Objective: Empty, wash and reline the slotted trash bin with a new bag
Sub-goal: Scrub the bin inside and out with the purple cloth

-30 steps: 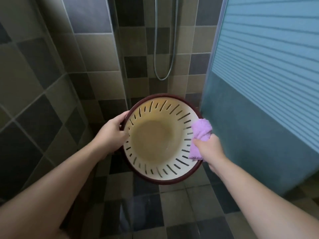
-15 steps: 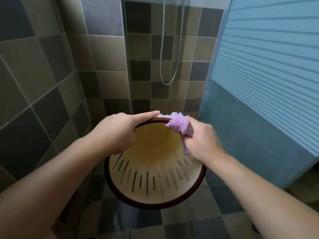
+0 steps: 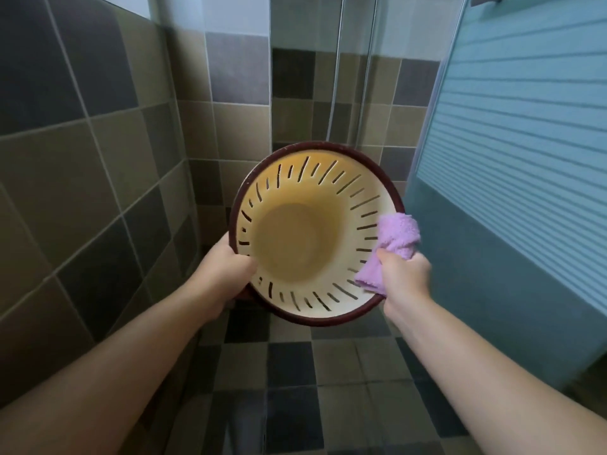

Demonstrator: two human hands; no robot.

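**Cloth back at the bin's right rim, mouth turned up to the camera**

Tiled walls in grey, olive and brown close off the upper left and centre of the frame, a shower hose (image 3: 335, 93) hangs down the upper middle, and a pale blue ribbed panel (image 3: 512, 159) fills the right side above a checkered floor (image 3: 295, 372).

Half a second ago the slotted bin (image 3: 285, 244) sat lower in the frame, tipped away, with both hands up at its far rim; now it is raised to centre frame with its cream interior facing the camera. The left hand (image 3: 226, 270) grips the lower left rim, thumb curled over the dark red lip, fingers hidden behind the wall. The right hand (image 3: 404, 274) is bunched tightly round the purple cloth (image 3: 394, 244), which lies over the right rim and against the slots there. That matches its place a second ago, so the wiping seems to be going round the rim in passes. The bin looks empty and holds no bag, so I judge washing to be under way and relining not begun.

The bin's right edge and the cloth sit near the blue panel, leaving little swing room on that side. Open space lies to the left, toward the tiled wall, and below, over the floor.
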